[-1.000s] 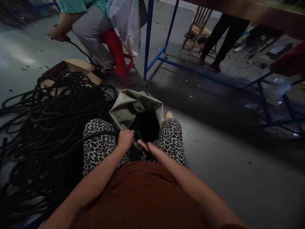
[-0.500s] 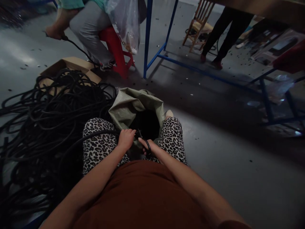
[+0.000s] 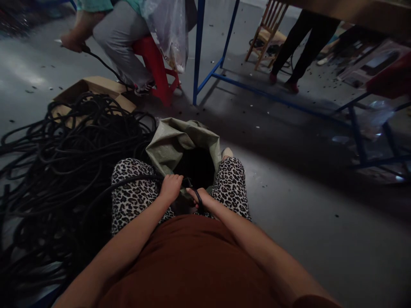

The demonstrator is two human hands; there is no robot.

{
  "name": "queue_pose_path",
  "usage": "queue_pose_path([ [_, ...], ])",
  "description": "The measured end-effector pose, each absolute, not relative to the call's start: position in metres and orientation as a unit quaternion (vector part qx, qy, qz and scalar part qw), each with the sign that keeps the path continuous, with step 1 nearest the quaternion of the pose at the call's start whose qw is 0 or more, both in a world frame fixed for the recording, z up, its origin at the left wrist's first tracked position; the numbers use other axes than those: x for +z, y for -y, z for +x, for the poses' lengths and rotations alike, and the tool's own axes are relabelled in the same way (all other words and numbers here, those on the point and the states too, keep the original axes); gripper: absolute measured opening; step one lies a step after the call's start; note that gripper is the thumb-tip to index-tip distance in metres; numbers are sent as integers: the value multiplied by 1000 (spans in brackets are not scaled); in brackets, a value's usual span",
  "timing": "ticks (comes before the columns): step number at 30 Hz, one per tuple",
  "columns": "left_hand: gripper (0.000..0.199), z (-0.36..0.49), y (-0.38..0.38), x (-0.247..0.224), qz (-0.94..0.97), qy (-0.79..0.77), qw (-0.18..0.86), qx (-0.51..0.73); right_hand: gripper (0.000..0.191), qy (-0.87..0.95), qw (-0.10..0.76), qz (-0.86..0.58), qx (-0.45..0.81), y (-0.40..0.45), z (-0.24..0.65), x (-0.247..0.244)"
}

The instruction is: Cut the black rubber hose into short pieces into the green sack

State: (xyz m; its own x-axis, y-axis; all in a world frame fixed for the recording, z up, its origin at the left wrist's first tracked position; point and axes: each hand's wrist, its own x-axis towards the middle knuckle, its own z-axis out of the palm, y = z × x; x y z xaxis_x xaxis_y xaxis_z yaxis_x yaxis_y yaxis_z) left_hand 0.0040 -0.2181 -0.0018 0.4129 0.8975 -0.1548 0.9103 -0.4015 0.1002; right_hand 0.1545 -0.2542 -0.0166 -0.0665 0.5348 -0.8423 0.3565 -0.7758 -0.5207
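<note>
My left hand (image 3: 171,187) is closed on a black hose (image 3: 135,178) that runs over my left thigh from a big tangled pile (image 3: 70,158) on the floor. Beside it, my right hand (image 3: 199,197) grips scissors (image 3: 199,199) with black handles, their blades pointing toward the hose end by my left fingers. Both hands are over the near rim of an open green-grey sack (image 3: 163,145) standing between my knees. The inside of the sack is too dark to make out.
A cardboard box (image 3: 123,102) touches the pile's far side. Beyond it a person sits on a red stool (image 3: 160,81). A blue table frame (image 3: 197,55) stands ahead, with another person's legs and a wooden chair (image 3: 269,25) behind.
The scissors have shifted slightly and their blades look closer together. My left hand has barely moved and still holds the hose.
</note>
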Motion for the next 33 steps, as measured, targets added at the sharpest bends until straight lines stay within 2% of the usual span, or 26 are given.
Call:
queue_pose_path([
  [7, 29, 3, 217, 0, 826, -557, 72, -40, 47, 316, 67, -690, 647, 250, 157, -9],
  [11, 27, 3, 216, 5, 811, -579, 70, -38, 53, 296, 57, -659, 689, 252, 159, -2],
  [20, 22, 4, 217, 5, 804, -588, 81, -33, 53, 291, 50, -628, 720, 255, 156, 3],
  [33, 23, 8, 218, 6, 825, -555, 93, -41, 55, 259, 83, -612, 743, 253, 155, -2],
])
